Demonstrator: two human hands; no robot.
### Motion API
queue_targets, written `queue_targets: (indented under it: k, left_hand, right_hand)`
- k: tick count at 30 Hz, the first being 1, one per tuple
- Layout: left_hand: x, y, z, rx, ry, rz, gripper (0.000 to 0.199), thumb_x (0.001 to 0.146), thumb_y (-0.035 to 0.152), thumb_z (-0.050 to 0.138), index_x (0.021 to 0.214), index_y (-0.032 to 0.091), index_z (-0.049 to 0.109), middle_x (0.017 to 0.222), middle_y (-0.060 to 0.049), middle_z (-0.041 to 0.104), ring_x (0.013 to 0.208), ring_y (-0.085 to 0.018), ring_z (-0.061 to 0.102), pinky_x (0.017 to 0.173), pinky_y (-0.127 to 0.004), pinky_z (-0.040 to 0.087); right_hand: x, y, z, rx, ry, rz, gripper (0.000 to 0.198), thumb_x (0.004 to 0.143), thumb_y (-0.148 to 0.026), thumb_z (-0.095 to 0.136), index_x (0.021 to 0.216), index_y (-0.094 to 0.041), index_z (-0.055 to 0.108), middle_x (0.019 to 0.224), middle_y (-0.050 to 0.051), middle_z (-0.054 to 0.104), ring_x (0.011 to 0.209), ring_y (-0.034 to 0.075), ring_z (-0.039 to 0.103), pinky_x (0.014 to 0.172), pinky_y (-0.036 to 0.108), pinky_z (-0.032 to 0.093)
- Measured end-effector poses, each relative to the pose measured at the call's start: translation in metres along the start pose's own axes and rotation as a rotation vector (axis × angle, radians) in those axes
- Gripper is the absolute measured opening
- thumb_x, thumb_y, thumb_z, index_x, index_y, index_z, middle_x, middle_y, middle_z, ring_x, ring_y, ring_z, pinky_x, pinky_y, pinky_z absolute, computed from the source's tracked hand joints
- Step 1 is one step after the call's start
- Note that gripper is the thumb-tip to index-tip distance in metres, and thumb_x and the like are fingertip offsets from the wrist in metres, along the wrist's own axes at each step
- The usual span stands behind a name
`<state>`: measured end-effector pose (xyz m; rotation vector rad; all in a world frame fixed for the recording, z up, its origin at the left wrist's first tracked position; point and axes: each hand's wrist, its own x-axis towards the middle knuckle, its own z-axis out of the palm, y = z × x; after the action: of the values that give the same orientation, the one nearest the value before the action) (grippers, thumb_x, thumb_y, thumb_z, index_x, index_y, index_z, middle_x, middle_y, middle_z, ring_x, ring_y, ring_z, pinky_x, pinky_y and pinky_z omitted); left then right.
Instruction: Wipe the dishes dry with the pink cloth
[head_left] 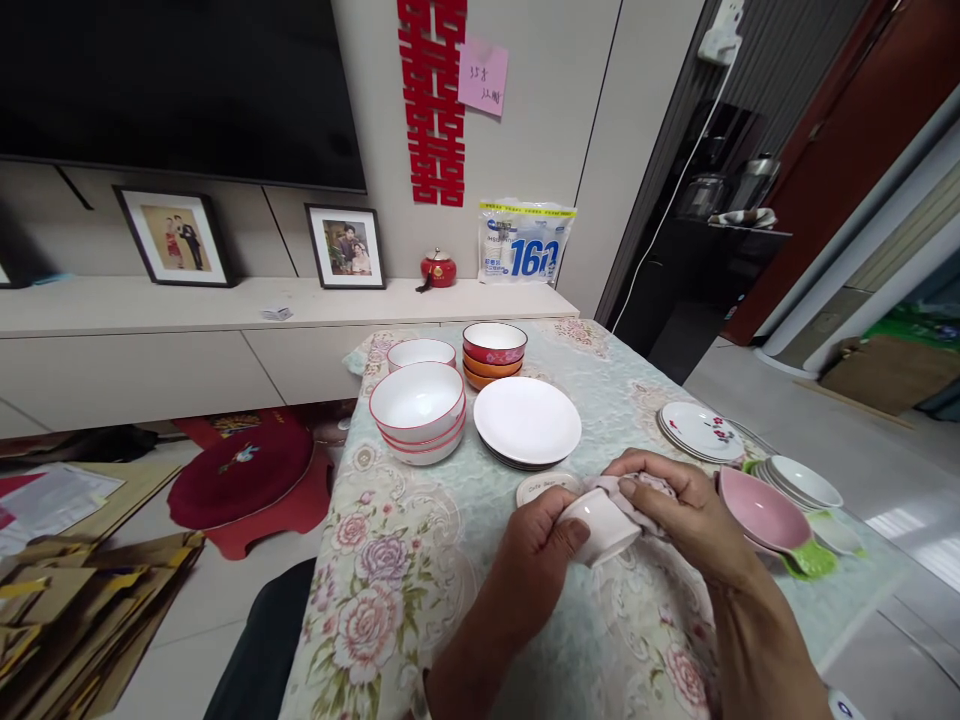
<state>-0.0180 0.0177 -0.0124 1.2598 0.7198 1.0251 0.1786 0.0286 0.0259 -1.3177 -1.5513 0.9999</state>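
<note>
A small white ceramic bowl [602, 526] is tilted on its side above the table, and my left hand [538, 545] grips it with the thumb on its outer wall. My right hand [686, 508] pinches a pale pinkish cloth [600, 485], which touches the bowl's upper side. Just behind the left fingers lies a small white round dish [541, 486] with dark lettering, partly covered by the hand. Beyond it, a white plate [527, 420] tops a stack. The pink leaf-shaped bowl [763, 508] with a green handle sits right of my right hand.
White red-rimmed bowls [418, 405] are stacked left on the flowered tablecloth [386, 600], with red and orange bowls [495, 345] behind. At right are flower-patterned plates [697, 432] and small white dishes [802, 482]. A red stool [244, 470] stands left of the table.
</note>
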Motion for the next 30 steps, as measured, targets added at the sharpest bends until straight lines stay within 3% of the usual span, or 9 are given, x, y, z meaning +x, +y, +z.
queue_targets:
  k: [6,9,12,17,19,22,25,28,30]
  left_hand:
    - [-0.001,0.004,0.006,-0.003,0.048,0.125,0.017,0.089,0.031,0.059,0.082,0.017,0.064,0.078,0.0,0.055,0.075,-0.016,0.045,0.071,-0.029,0.036]
    - [-0.001,0.002,0.006,0.021,0.076,0.195,0.018,0.091,0.031,0.056,0.08,0.018,0.062,0.076,0.0,0.053,0.076,-0.016,0.046,0.073,-0.029,0.037]
    - [-0.002,0.003,0.004,0.065,0.087,0.188,0.017,0.09,0.028,0.055,0.079,0.017,0.062,0.074,0.0,0.055,0.073,-0.016,0.048,0.07,-0.028,0.037]
    - [-0.004,0.007,0.003,0.137,0.096,0.138,0.02,0.088,0.031,0.057,0.078,0.016,0.065,0.071,-0.001,0.057,0.07,-0.016,0.049,0.066,-0.028,0.035]
    - [-0.004,0.008,0.004,0.129,0.102,0.157,0.022,0.088,0.034,0.058,0.079,0.016,0.065,0.071,-0.001,0.057,0.069,-0.016,0.048,0.066,-0.028,0.035]
    - [-0.003,0.007,0.006,0.096,0.137,0.161,0.023,0.09,0.035,0.057,0.081,0.016,0.066,0.072,-0.001,0.058,0.069,-0.016,0.049,0.066,-0.029,0.036]
    - [-0.002,0.001,0.006,0.013,0.184,0.172,0.021,0.09,0.034,0.058,0.08,0.017,0.065,0.071,0.0,0.057,0.069,-0.015,0.049,0.067,-0.028,0.039]
    - [-0.002,-0.007,0.006,-0.139,0.213,0.199,0.02,0.089,0.033,0.062,0.077,0.018,0.064,0.074,0.0,0.056,0.072,-0.015,0.049,0.071,-0.028,0.041]
    - [-0.004,-0.012,0.006,-0.253,0.21,0.179,0.019,0.088,0.033,0.066,0.077,0.017,0.066,0.076,-0.001,0.059,0.075,-0.015,0.05,0.073,-0.028,0.041]
  right_hand:
    - [-0.012,-0.024,0.021,-0.411,0.101,-0.476,0.019,0.093,-0.024,0.053,0.101,-0.022,0.07,0.099,0.006,0.067,0.095,0.022,0.062,0.08,0.034,0.047]
    - [-0.016,-0.031,0.037,-0.571,0.145,-0.63,0.025,0.091,-0.014,0.05,0.105,-0.021,0.069,0.1,0.008,0.067,0.099,0.024,0.061,0.088,0.04,0.045]
    - [-0.011,-0.025,0.038,-0.49,0.181,-0.624,0.026,0.091,-0.014,0.048,0.102,-0.02,0.071,0.101,0.007,0.068,0.1,0.023,0.062,0.09,0.04,0.046]
    - [0.004,0.001,0.019,-0.195,0.379,-0.194,0.024,0.088,-0.02,0.051,0.096,-0.02,0.074,0.089,0.004,0.073,0.068,0.018,0.063,0.056,0.028,0.047]
    - [0.003,0.004,0.02,-0.171,0.449,-0.147,0.024,0.088,-0.02,0.052,0.099,-0.02,0.073,0.084,0.003,0.074,0.062,0.017,0.062,0.051,0.028,0.045]
    - [-0.005,-0.006,0.036,-0.312,0.514,-0.377,0.027,0.09,-0.017,0.052,0.106,-0.021,0.072,0.106,0.006,0.074,0.094,0.023,0.068,0.079,0.036,0.054]
    - [-0.013,-0.02,0.058,-0.529,0.435,-0.684,0.036,0.088,-0.008,0.051,0.119,-0.019,0.067,0.123,0.01,0.068,0.121,0.026,0.059,0.105,0.045,0.045]
    - [-0.013,-0.023,0.067,-0.594,0.338,-0.852,0.041,0.086,-0.003,0.052,0.123,-0.017,0.064,0.125,0.012,0.067,0.126,0.028,0.056,0.111,0.05,0.04]
    - [-0.009,-0.02,0.061,-0.527,0.347,-0.813,0.037,0.088,-0.005,0.051,0.12,-0.018,0.065,0.123,0.011,0.067,0.123,0.027,0.058,0.108,0.048,0.043]
